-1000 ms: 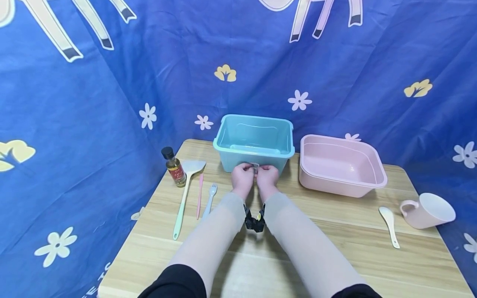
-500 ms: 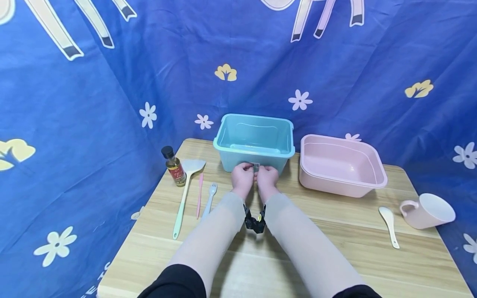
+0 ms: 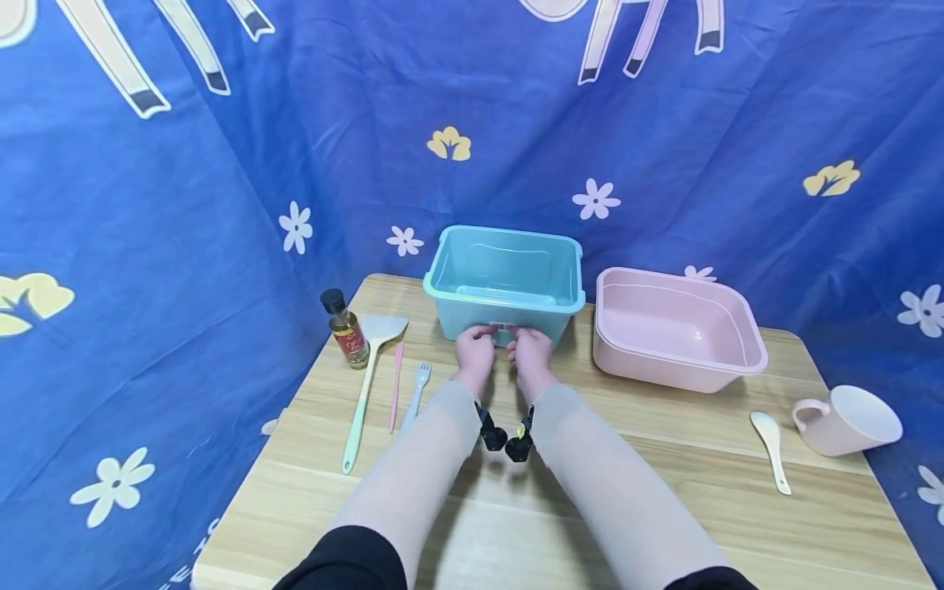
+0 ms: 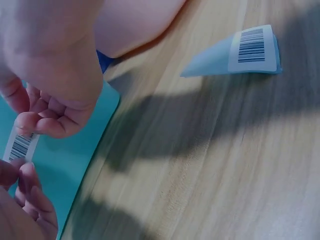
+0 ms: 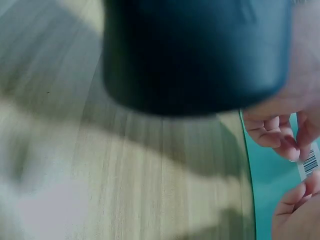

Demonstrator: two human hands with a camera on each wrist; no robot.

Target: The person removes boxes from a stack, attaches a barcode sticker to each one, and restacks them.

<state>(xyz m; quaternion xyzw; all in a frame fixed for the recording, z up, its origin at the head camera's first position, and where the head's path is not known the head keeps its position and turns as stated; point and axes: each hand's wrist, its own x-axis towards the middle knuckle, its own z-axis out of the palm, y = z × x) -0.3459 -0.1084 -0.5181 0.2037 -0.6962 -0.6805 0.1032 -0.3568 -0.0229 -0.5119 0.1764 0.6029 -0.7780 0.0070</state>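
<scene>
Both hands meet at the front wall of the teal bin [image 3: 506, 279]. My left hand [image 3: 481, 333] and right hand [image 3: 524, 334] pinch a small white barcode sticker [image 3: 504, 327] between them, against the bin's wall just under its rim. In the left wrist view the left hand [image 4: 35, 127] has curled fingers on the sticker's [image 4: 20, 145] upper end, and the other hand's fingers hold its lower end. The right wrist view shows the right hand [image 5: 295, 152] beside the sticker [image 5: 310, 163] and the bin [image 5: 267, 205]; a dark blurred shape fills the top.
Left of the bin lie an oil bottle [image 3: 345, 331], a mint spatula [image 3: 365, 385], a thin pink utensil [image 3: 396, 385] and a blue fork [image 3: 416, 393], whose handle end [image 4: 250, 49] bears a barcode. A pink basin [image 3: 674, 328], white spoon [image 3: 770, 447] and pink cup [image 3: 848, 419] are to the right.
The hands have shifted slightly towards the bin wall and the wrists have spread a little. The sticker, upright between the fingers before, now lies flatter along the wall.
</scene>
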